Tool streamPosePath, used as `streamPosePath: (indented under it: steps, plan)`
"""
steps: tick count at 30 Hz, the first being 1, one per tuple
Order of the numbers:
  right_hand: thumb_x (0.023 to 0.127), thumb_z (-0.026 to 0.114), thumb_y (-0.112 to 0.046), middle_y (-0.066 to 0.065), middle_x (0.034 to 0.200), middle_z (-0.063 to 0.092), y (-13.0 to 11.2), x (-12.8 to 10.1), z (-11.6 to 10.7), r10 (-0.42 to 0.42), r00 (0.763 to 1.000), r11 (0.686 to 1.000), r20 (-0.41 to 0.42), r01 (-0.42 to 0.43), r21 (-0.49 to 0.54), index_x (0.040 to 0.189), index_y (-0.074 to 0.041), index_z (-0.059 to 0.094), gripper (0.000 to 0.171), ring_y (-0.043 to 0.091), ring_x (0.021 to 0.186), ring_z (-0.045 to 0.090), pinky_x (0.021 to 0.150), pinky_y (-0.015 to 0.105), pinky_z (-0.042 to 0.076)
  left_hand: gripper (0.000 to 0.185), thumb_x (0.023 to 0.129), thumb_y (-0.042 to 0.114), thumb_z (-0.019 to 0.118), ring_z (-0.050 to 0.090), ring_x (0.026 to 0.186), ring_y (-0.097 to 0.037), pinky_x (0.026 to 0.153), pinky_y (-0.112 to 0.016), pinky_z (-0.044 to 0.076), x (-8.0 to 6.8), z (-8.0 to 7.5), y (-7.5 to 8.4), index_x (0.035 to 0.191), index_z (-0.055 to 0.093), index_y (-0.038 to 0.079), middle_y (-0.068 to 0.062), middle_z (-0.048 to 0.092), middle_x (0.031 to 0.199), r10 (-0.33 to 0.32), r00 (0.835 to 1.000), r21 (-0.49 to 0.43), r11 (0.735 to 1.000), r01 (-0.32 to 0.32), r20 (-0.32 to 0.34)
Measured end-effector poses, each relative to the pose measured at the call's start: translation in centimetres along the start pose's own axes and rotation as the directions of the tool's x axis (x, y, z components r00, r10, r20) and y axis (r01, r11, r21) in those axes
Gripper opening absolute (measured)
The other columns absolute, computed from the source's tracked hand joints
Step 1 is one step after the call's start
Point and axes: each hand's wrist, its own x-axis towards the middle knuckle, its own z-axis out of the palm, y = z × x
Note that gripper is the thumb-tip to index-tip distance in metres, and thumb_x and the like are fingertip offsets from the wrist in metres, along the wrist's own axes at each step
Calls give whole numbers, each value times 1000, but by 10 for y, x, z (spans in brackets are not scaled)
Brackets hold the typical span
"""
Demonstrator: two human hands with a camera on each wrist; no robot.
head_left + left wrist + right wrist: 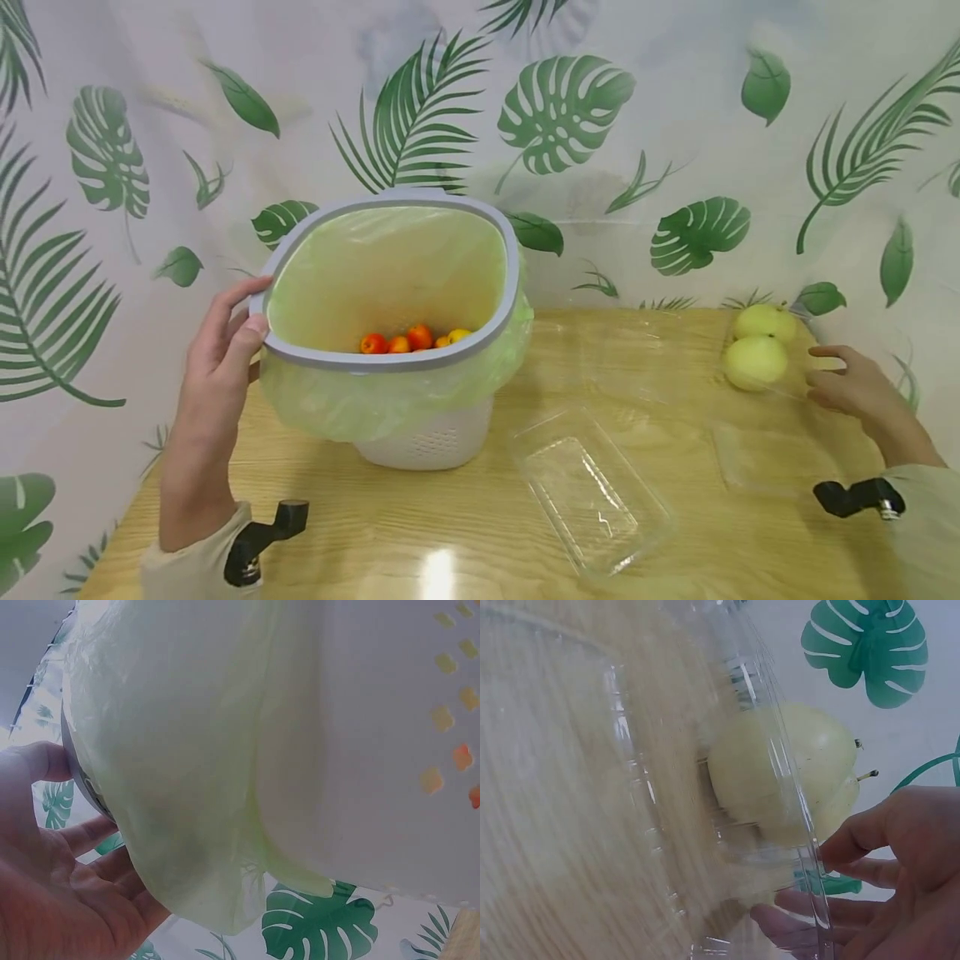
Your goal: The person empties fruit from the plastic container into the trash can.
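My left hand (217,367) grips the left side of the grey rim (390,360) of a white perforated bin (427,442). A pale green plastic bag (337,400) lines the bin and folds over its outside. The bin leans, its mouth facing me. Several small red, orange and yellow fruits (420,336) lie inside, partly behind the rim. At the far right, my right hand (855,387) pinches the edge of a clear plastic container (780,765). Two pale green apples (756,362) with stems sit in it, seen through its wall in the right wrist view.
A clear plastic tray (592,500) lies on the wooden table (360,533) in the middle. Behind it is another clear container (630,358), faint against the wood. A leaf-patterned curtain (600,192) hangs along the back, close behind the bin and the apples.
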Motion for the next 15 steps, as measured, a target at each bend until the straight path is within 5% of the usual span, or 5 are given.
streamPosePath:
  steps: [9,15]
  plan:
    - [96,53,-6,32,100,67,3,9,6,-4,1000,998,-19,3,-61,144,26,21,65,7,70,67,66,30,58,40,109,27,45,60,113,-24,87,-22,52,3,0,-2,148,51,19,-13,60,137,9,1000,35,999,-10,7]
    - [88,37,7,51,122,52,5,12,17,-26,987,1000,-160,27,3,148,23,20,65,9,67,65,61,33,58,40,109,26,45,60,112,-24,87,-22,52,3,-3,-1,148,50,17,-14,59,137,11,1000,20,1000,-12,16]
